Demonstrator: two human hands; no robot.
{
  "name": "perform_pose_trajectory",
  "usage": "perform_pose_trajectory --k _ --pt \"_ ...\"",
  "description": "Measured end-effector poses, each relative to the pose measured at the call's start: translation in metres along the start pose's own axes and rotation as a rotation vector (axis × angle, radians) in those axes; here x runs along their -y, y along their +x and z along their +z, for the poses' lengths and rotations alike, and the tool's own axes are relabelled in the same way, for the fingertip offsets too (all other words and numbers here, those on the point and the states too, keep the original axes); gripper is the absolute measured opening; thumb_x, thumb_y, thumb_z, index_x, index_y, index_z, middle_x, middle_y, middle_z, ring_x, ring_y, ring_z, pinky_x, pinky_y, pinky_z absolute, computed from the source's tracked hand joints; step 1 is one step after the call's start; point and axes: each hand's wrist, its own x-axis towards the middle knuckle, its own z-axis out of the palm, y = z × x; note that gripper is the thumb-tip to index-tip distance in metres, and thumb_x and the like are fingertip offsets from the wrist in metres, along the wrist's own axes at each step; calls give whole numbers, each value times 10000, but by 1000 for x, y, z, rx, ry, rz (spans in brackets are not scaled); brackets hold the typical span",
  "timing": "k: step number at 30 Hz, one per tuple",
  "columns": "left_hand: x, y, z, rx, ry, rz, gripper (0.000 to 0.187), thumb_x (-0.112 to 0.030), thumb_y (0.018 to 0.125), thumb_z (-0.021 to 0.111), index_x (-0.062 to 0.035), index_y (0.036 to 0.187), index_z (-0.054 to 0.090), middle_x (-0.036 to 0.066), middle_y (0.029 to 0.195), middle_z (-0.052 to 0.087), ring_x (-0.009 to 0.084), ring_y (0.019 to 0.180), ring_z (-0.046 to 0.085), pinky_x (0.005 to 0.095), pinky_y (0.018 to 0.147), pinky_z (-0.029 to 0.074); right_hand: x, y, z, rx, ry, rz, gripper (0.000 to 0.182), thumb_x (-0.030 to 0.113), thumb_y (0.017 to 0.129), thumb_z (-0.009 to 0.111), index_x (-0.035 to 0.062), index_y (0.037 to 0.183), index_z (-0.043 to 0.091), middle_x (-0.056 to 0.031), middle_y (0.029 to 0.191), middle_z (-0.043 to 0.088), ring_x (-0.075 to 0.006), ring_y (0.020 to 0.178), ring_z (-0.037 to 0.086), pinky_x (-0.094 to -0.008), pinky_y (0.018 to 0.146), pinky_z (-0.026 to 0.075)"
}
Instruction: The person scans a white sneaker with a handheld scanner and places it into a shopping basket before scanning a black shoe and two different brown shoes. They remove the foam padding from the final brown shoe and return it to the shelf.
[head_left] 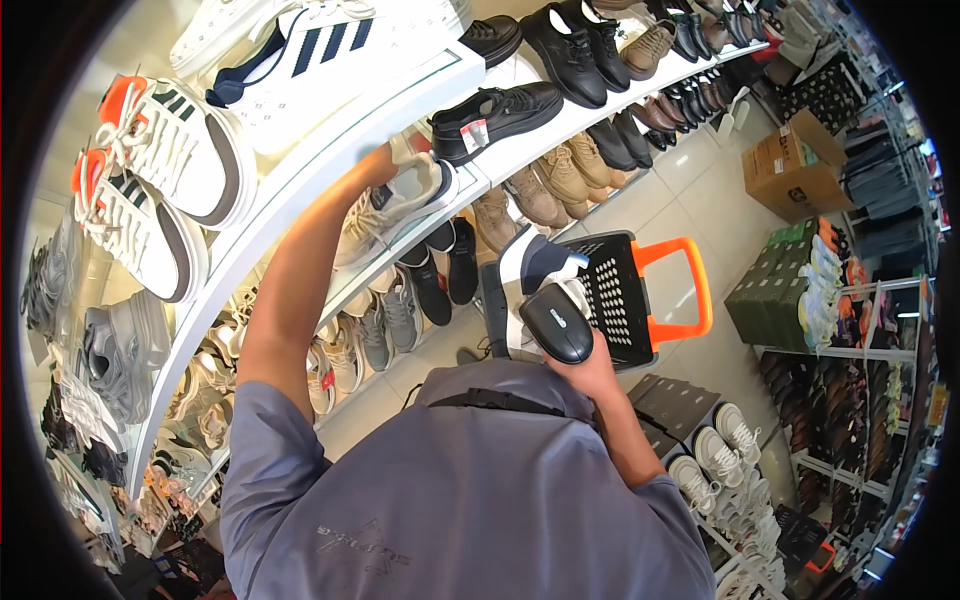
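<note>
My right hand (588, 368) is wrapped round a black handheld barcode scanner (558, 325), its rounded top facing up. Just beyond the scanner, overlapping it in this view, is a white and navy shoe (530, 262). My left arm stretches up to the shelf, where my left hand (378, 166) is right at a beige and white sneaker (408, 190); its fingers are hidden there. A black shoe with a red and white tag (500, 118) stands farther along the same white shelf (490, 160).
Large white sneakers (185, 150) stand on the upper shelf at left. More shoes line lower racks. A black basket with an orange handle (690, 290) is on the tiled floor beyond my right hand. Behind it are a cardboard box (790, 170) and stacked shoe boxes (770, 285).
</note>
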Motion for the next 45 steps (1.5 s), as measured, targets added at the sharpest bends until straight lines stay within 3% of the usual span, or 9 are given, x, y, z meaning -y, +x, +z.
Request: perform_pose_trajectory --k 4,6,8,15,17,31,37,40,45 --pt "24 -21 -5 -142 -63 106 218 -184 763 561 18 847 559 156 716 626 265 653 630 371 564 489 -9 1 1 -3 28 5 497 51 623 746 -24 1090 596 -142 958 682 -227 861 666 -321 796 503" --pt "33 -36 -11 -154 -116 63 211 -201 783 551 6 823 548 125 662 610 239 592 614 355 529 481 -12 6 1 10 27 -40 292 5 720 706 -8 1008 661 -84 912 707 -128 830 646 -276 778 495" --pt "21 -75 -31 -76 -495 -215 232 -248 832 540 -21 786 535 78 593 567 167 503 559 295 488 453 -11 13 2 28 35 -30 282 -9 732 693 -13 1011 660 -84 921 709 -128 833 648 -275 779 495" --pt "42 -144 -17 -425 -966 -457 249 -273 885 577 -30 876 630 50 620 581 113 504 529 243 450 417 21 53 8 84 39 -67 258 -33 777 666 -32 1033 636 -88 934 708 -134 874 665 -267 790 504" --pt "50 -155 -14 -522 -965 -450 239 -261 883 608 -28 932 632 40 658 594 108 515 522 237 450 414 34 72 16 71 142 -100 374 48 663 737 -31 1005 610 -126 898 687 -172 813 657 -300 758 501" --pt "126 -129 44 -664 -676 -231 250 -199 907 563 8 1032 625 107 862 675 158 686 649 270 597 528 139 175 105 105 -126 -493 398 26 634 718 5 1025 643 -151 1127 620 -299 975 642 -348 826 497" --pt "109 -131 41 -981 -655 -79 297 -232 842 651 -19 1048 639 139 991 665 260 971 612 369 856 473 128 203 147 69 -35 -498 394 21 647 706 13 1033 627 -154 1047 630 -289 924 646 -332 806 495" --pt "117 -130 41 -813 -578 -148 356 -178 846 653 -9 1151 587 170 1125 618 285 1059 569 369 931 437 132 214 155 58 -97 -504 408 22 631 703 11 1025 596 -153 960 641 -278 856 656 -332 761 504" --pt "110 -130 40 -928 -582 -79 300 -226 867 622 -9 1073 629 178 1097 633 308 1041 578 396 908 444 125 235 172 20 -59 -559 336 50 696 729 -9 995 587 -87 888 661 -159 809 624 -286 759 485"
